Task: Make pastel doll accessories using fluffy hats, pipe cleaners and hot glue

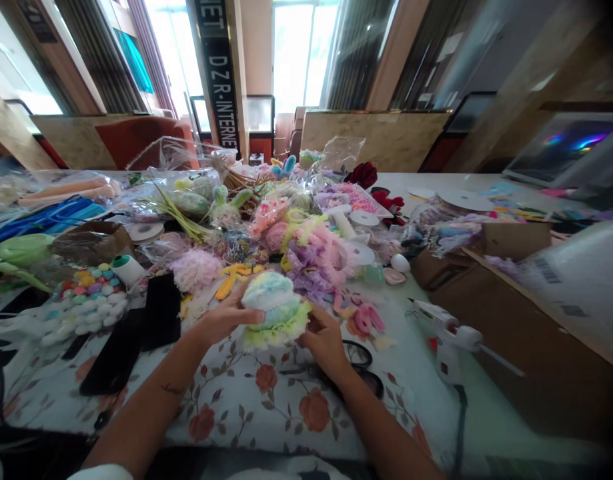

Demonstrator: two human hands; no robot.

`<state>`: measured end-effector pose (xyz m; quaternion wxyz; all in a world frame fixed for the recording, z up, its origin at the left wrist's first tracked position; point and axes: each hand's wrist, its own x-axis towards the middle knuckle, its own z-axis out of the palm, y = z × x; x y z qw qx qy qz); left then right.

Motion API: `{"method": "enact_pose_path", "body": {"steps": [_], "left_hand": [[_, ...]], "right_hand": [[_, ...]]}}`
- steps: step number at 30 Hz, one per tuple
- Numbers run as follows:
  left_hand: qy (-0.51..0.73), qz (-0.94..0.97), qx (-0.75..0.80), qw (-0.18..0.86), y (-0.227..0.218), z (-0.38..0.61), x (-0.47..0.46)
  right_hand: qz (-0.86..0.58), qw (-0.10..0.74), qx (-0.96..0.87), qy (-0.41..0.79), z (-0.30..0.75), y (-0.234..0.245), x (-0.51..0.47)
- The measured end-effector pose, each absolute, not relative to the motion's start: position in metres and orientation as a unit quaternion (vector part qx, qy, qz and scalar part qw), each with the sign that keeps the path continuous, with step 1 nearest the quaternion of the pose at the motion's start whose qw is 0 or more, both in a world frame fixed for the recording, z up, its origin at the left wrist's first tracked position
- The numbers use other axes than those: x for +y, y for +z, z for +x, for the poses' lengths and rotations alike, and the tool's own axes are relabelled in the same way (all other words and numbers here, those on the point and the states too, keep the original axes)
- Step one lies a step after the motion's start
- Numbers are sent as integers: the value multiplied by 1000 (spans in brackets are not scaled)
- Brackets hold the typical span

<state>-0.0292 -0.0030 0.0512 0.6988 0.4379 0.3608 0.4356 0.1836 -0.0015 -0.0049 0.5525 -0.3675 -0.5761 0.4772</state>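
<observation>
Between my two hands is a fluffy rounded craft piece [270,300] in pale blue, white and green, with a yellow-green frilly trim along its lower edge. My left hand [235,315] closes on its left side, the thumb lying across the front. On the other side, my right hand [325,338] pinches the frilly edge; its fingertips are partly hidden. The piece is held above the flowered tablecloth [236,407]. Black-handled scissors [359,353] lie beside my right wrist, partly covered by it.
A white hot glue gun [449,333] lies to the right, near a cardboard box [516,320]. Trims, ribbon and plastic bags heap up at the back. To the left are pompoms [93,303], a thread spool [127,270] and a black phone-like slab [113,353].
</observation>
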Motion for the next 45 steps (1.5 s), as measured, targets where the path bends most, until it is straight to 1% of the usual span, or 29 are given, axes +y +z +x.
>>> {"method": "enact_pose_path", "body": {"steps": [3, 5, 9, 13, 16, 18, 20, 22, 23, 26, 28, 32, 36, 42, 45], "left_hand": [[380, 418, 371, 737, 54, -41, 2], [368, 409, 374, 747, 53, -43, 6], [382, 351, 381, 765, 45, -32, 14], [420, 243, 372, 792, 39, -14, 18], [459, 171, 369, 790, 43, -5, 18], [482, 146, 356, 787, 47, -1, 17], [500, 136, 352, 780, 51, 3, 15], [513, 134, 359, 768, 54, 6, 14], [517, 131, 364, 763, 54, 8, 13], [525, 109, 369, 759, 54, 15, 11], [528, 95, 365, 761, 52, 20, 9], [556, 91, 364, 742, 44, 32, 5], [572, 101, 384, 718, 40, 38, 3], [527, 80, 393, 749, 42, 33, 2], [508, 67, 384, 768, 44, 30, 2]], "right_hand": [[-339, 542, -528, 559, 183, 0, 2], [-336, 536, -504, 588, 183, 2, 4], [-374, 538, -452, 605, 182, 1, 7], [-423, 555, -396, 597, 182, 2, 11], [-463, 568, -429, 529, 184, 4, 10], [-494, 594, -475, 422, 186, 5, 6], [-503, 619, -531, 284, 187, 7, 0], [-475, 619, -601, 174, 185, 7, -7], [-451, 604, -641, 143, 184, 7, -10], [-392, 535, -738, 123, 176, 7, -17], [-387, 519, -753, 118, 171, 8, -18], [-407, 546, -723, 120, 164, 9, -16], [-431, 548, -708, 116, 163, 14, -10], [-389, 529, -753, 21, 172, 30, -2], [-379, 546, -747, 7, 175, 34, -3]]}}
